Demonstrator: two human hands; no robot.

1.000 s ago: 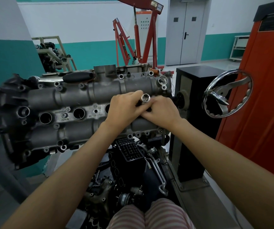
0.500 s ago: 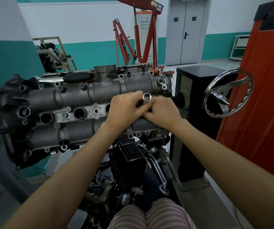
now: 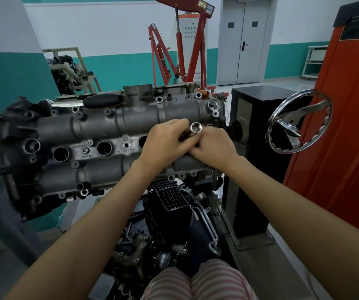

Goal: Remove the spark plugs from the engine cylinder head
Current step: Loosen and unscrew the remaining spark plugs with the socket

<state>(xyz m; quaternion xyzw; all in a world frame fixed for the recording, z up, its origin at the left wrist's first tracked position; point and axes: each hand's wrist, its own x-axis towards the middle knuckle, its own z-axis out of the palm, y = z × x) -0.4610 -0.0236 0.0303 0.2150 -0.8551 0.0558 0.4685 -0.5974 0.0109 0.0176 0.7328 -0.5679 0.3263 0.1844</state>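
Note:
A grey engine cylinder head (image 3: 100,124) is mounted tilted toward me on a stand. Along its middle row three round spark plug wells are open, such as one well (image 3: 104,147). Over the right end of that row my left hand (image 3: 165,144) and my right hand (image 3: 214,147) are closed together around a chrome spark plug socket (image 3: 195,127). The socket's open hex end points up toward me; its lower part and the well under it are hidden by my fingers. No spark plug is visible.
A chrome handwheel (image 3: 299,124) on a black pedestal (image 3: 254,131) stands right of the head, with an orange cabinet (image 3: 347,126) beyond. A red engine hoist (image 3: 182,44) stands behind. Black engine parts (image 3: 169,213) lie below my arms.
Both hands and the socket have shifted very slightly; the socket's open end has edged a little to the right. The cylinder head has not moved.

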